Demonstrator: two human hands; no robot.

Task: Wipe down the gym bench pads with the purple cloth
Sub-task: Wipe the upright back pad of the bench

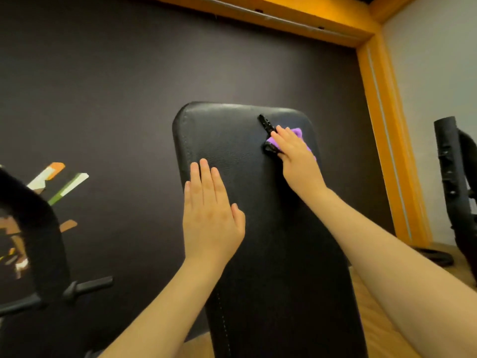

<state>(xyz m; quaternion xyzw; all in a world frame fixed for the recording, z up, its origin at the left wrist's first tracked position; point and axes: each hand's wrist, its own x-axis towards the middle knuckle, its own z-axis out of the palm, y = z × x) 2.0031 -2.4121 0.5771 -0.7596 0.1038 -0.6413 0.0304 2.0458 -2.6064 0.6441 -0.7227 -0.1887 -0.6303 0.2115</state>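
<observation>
The black padded bench back (pixel 258 228) rises tilted in front of me, its rounded top edge near the middle of the view. My left hand (pixel 210 215) lies flat on the pad's left side with straight fingers and holds nothing. My right hand (pixel 296 156) is near the pad's upper right corner, with its fingers bent over the bunched purple cloth (pixel 296 132), holding it against the pad. Most of the cloth is hidden under the hand. A small black object (pixel 268 135) sits at the fingertips; I cannot tell what it is.
A dark wall (pixel 103 99) stands behind the bench, with an orange frame (pixel 382 125) along its top and right. A black machine frame with a handle (pixel 38 254) is at the left. Another black padded machine part (pixel 449 177) stands at the right, above a wooden floor (pixel 387 332).
</observation>
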